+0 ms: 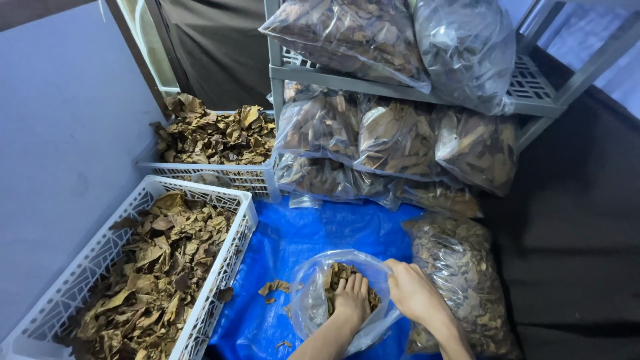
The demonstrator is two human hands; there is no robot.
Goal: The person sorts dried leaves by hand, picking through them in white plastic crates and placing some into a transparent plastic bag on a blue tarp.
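While the person kneels over a blue tarp (313,233), the left hand (351,298) is pushed down into an open clear plastic bag (310,300), fingers spread flat and pressing on the dry brown leaves (341,273) inside it. The right hand (412,292) is closed on the bag's rim at the right side, holding the mouth open. The two hands are close but apart, with the rim between them. The bag sits on the tarp near the bottom of the view, only partly filled.

A few loose leaf scraps (275,288) lie on the tarp just left of the bag. Further left stands a white plastic crate (230,250) heaped with the same dry leaves, and behind it a second white crate (247,179), also full. Touching the right forearm is a filled, sealed bag of leaves (460,280) resting on the floor. Behind the tarp, a grey metal shelf rack (313,75) carries more stuffed clear bags (393,140) on two levels, some sagging over the edge. A pale wall (60,133) runs along the left.
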